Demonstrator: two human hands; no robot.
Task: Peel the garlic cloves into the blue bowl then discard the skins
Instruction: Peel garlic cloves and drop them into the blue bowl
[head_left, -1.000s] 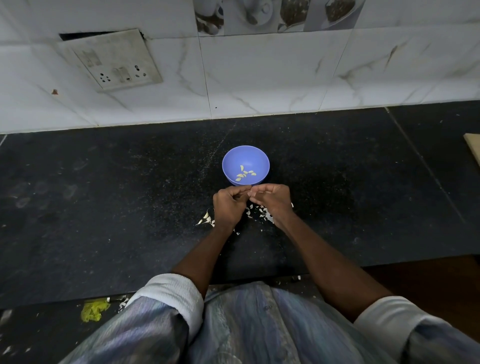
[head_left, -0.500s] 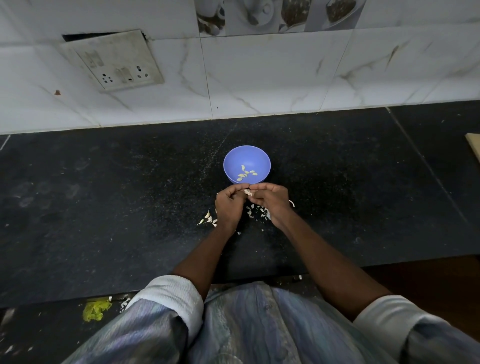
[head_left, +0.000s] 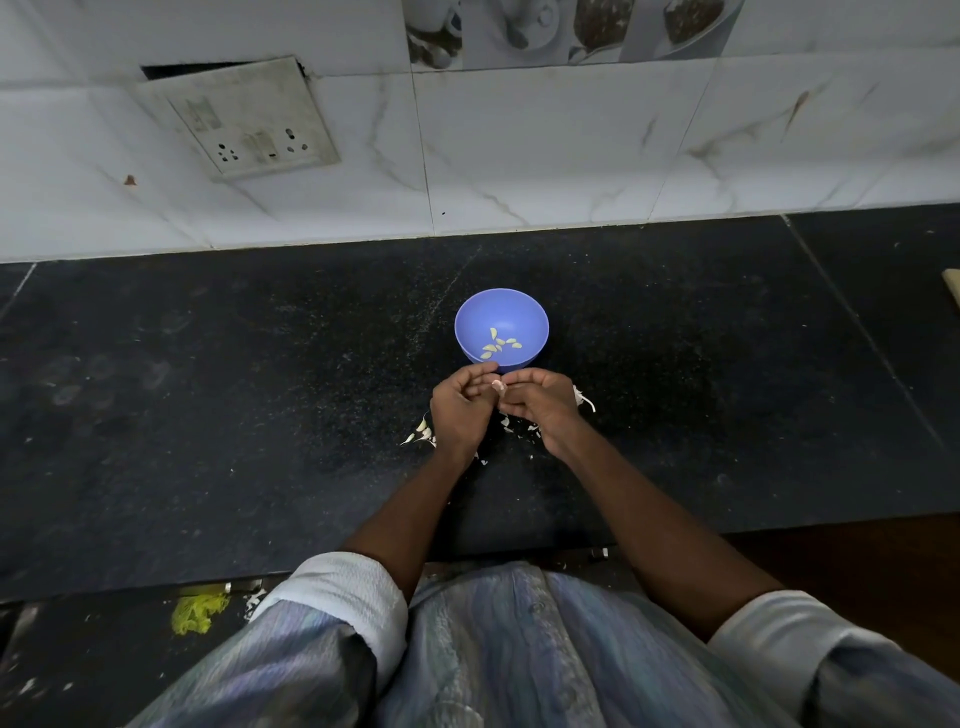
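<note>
Head view: both hands meet just near of the blue bowl, over the dark stone counter. The left hand is curled, its thumb and fingers reaching toward the right hand. Between them sits 1 garlic clove, pale and pinkish, pinched at the fingertips of both hands; which fingers bear on it is too small to tell. The clove is just near of the bowl's near rim, not inside it.

The bowl stands upright on the counter, about the middle of the scene, well apart from the tiled wall on the far side. In its bottom lie several peeled cloves, small and yellowish, loosely scattered.

Garlic skins lie on the counter under and around the hands: a white cluster to the left of the left wrist, more bits between the wrists, and a curled strip just right of the right hand.

On the wall at far left a socket plate hangs tilted. Near left, below the counter edge, lies a yellow scrap. White rolled cuffs and a bluish striped garment fill the near edge.
</note>
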